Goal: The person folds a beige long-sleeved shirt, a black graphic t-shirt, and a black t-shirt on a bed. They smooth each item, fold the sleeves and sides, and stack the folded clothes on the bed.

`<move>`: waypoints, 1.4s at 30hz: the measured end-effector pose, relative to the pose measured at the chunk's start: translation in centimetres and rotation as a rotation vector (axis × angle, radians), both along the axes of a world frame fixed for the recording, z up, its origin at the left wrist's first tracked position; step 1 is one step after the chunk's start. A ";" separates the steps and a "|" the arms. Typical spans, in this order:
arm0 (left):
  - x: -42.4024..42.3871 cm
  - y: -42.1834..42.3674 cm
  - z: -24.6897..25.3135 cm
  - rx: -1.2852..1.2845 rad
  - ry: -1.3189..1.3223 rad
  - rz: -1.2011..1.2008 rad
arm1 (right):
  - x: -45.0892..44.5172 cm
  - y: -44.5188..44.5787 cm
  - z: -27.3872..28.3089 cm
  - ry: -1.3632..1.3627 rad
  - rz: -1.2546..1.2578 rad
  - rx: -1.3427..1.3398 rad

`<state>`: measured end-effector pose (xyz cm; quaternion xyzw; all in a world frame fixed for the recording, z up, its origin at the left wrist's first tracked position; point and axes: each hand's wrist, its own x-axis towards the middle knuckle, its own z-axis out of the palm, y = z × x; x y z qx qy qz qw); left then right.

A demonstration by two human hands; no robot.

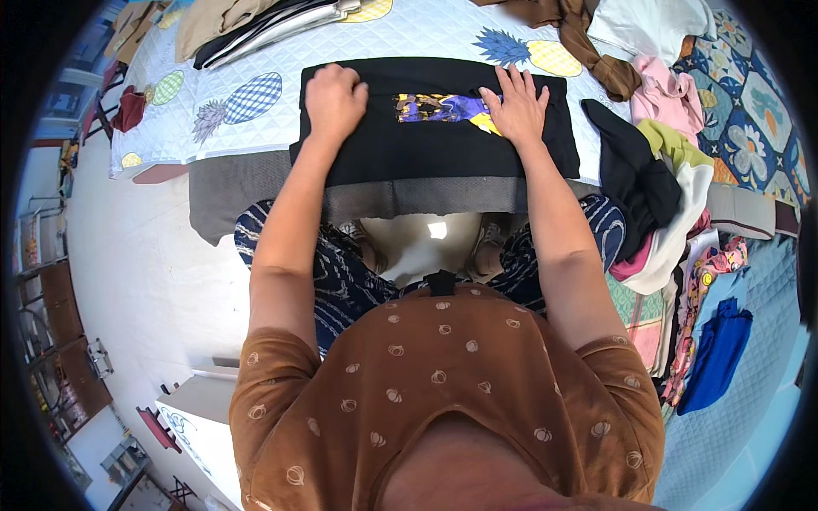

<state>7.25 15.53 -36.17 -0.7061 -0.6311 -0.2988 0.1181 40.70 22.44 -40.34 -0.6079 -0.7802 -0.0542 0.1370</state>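
A black garment [428, 153] lies folded into a wide rectangle in front of me, with a purple, yellow and brown print [434, 108] showing across its middle. My left hand [335, 102] rests on its left part with the fingers curled under; whether cloth is pinched in them is hidden. Flat on the right part lies my right hand [519, 108], its fingers spread and its thumb over the end of the print. The garment rests on a quilted white cover [383, 38] with pineapple pictures, and its near edge meets a grey cloth [422, 197].
Folded clothes [275, 32] are stacked at the far left. On the right lie a loose black garment [632, 179], a pink one [668, 96] and a brown one [601, 61]. Folded blue cloth [716, 358] sits on a light-blue quilted surface [760, 306]. A white box [198, 421] stands at my left.
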 end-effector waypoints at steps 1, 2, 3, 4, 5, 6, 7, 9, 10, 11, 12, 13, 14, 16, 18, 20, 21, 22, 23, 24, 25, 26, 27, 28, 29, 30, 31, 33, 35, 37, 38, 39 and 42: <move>0.9 -0.8 0.4 -0.080 0.022 -0.035 | 0.0 0.0 -0.1 0.004 0.002 0.003; 1.2 -1.3 0.0 -0.060 0.060 -0.044 | 0.0 0.0 -0.2 0.007 0.003 0.007; 0.8 -1.5 -0.7 -0.055 0.085 -0.035 | 0.0 0.0 -0.1 -0.001 -0.002 -0.006; -0.1 -1.4 -1.3 -0.049 0.111 -0.025 | -0.2 0.0 0.1 -0.009 -0.007 -0.017; -1.1 -1.2 -1.8 -0.043 0.137 -0.015 | -0.3 -0.1 0.2 -0.017 -0.011 -0.029; -1.4 -1.1 -1.3 -0.058 0.134 -0.058 | -0.3 -0.1 0.2 0.006 -0.010 -0.022; -1.4 -1.2 -0.9 -0.043 0.164 -0.080 | -0.2 -0.1 0.2 0.030 -0.009 -0.015; -1.5 -1.6 0.0 -0.016 0.225 -0.125 | 0.0 -0.2 0.1 0.068 -0.005 -0.002; -1.7 -1.7 -0.3 -0.023 0.228 -0.139 | 0.0 -0.1 0.1 0.084 -0.004 0.004; -1.6 -1.8 -0.3 -0.034 0.215 -0.123 | 0.1 -0.1 0.1 0.099 -0.002 0.010; -1.3 -2.0 -0.4 -0.048 0.199 -0.113 | 0.2 -0.2 0.0 0.103 -0.001 0.017; -1.0 -2.2 -0.4 -0.063 0.183 -0.104 | 0.2 -0.1 -0.1 0.106 0.000 0.023; -0.4 -2.2 -0.5 0.010 0.123 -0.094 | 0.2 0.0 -0.2 0.110 0.000 0.030; 1.4 -1.9 -0.2 -0.004 0.051 -0.118 | 0.5 0.4 -0.3 0.173 0.017 0.064; 3.7 -1.5 -0.2 -0.039 -0.037 -0.170 | 0.7 0.1 -0.5 0.189 0.046 0.115; 6.5 -1.0 -0.3 -0.064 -0.032 -0.183 | -0.1 -0.3 0.2 0.154 0.125 0.216; 8.2 -0.7 -0.2 -0.045 -0.044 -0.225 | -0.4 -0.8 0.0 0.151 0.155 0.240; 9.3 -0.7 -0.4 -0.084 -0.028 -0.269 | -1.1 -1.4 0.4 0.160 0.204 0.210; 10.3 -0.7 -0.6 -0.122 -0.012 -0.313 | -1.6 -2.2 0.7 0.170 0.252 0.179; 11.1 -0.9 -1.0 -0.174 -0.014 -0.330 | -1.8 -2.6 0.6 0.145 0.264 0.129; 11.7 -1.3 -1.4 -0.264 0.026 -0.294 | -1.7 -3.1 0.8 0.098 0.255 0.069; 11.8 -1.7 -1.7 -0.294 0.042 -0.285 | -0.9 -3.0 1.0 0.031 0.219 0.066; 11.9 -1.9 -2.0 -0.327 0.059 -0.277 | 0.4 -2.8 1.0 -0.035 0.181 0.061; 12.0 -2.0 -2.2 -0.304 0.082 -0.283 | 2.3 -2.0 0.7 -0.114 0.114 0.036; 12.0 -2.1 -2.3 -0.283 0.107 -0.288 | 4.5 -1.1 0.2 -0.140 0.039 0.021; 12.0 -2.3 -2.5 -0.265 0.131 -0.291 | 6.7 -0.3 0.0 -0.153 -0.018 0.008; 12.0 -2.4 -2.5 -0.277 0.145 -0.290 | 8.4 0.2 0.0 -0.165 -0.073 -0.002; 12.2 -2.1 -2.4 -0.290 0.166 -0.277 | 9.7 0.4 1.6 -0.183 -0.149 -0.079; 12.1 -2.3 -3.2 -0.257 0.082 -0.237 | 8.2 -0.5 2.4 -0.183 -0.178 0.052; 12.7 -2.3 -3.5 -0.252 0.025 -0.199 | 4.1 -2.9 4.7 -0.126 -0.081 0.124; 13.3 -2.5 -3.4 -0.268 0.015 -0.189 | 2.0 -4.1 5.1 -0.061 0.007 0.099; 13.9 -2.7 -3.3 -0.286 0.006 -0.184 | 0.0 -5.1 5.3 0.003 0.090 0.073; 14.6 -2.9 -3.7 -0.275 0.106 -0.173 | -4.0 -6.8 2.0 0.127 0.204 0.042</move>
